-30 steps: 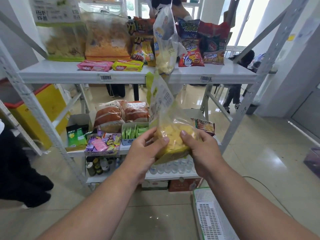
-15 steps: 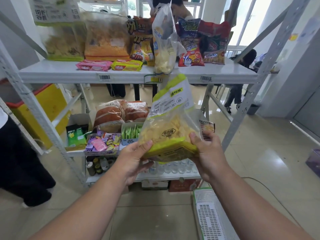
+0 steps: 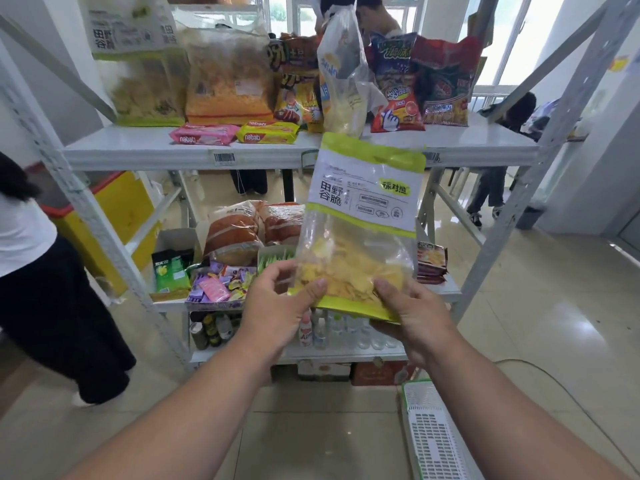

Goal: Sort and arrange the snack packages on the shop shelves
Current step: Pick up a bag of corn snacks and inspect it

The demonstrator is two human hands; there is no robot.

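I hold a clear bag of yellow crisps (image 3: 360,216) with a white and lime-green label upright in front of the shelves. My left hand (image 3: 277,303) pinches its lower left corner. My right hand (image 3: 412,313) grips its green bottom edge from the right. The label faces me. Behind it is the white top shelf (image 3: 145,147) with several snack bags: a matching green-label bag (image 3: 138,60) at the left, an orange-filled clear bag (image 3: 228,77), and a clear bag (image 3: 343,77) that another person's hand holds from behind.
Pink (image 3: 204,137) and yellow (image 3: 266,132) biscuit packs lie at the top shelf's front. The middle shelf holds bread bags (image 3: 235,233), a candy box (image 3: 218,285) and a green pack (image 3: 169,271). Bottles stand below. A white basket (image 3: 433,431) is at the floor right. A person (image 3: 41,271) stands at the left.
The bag has turned from edge-on to label-forward and risen upright. My left hand shifted to its lower left corner, my right hand to its bottom edge.
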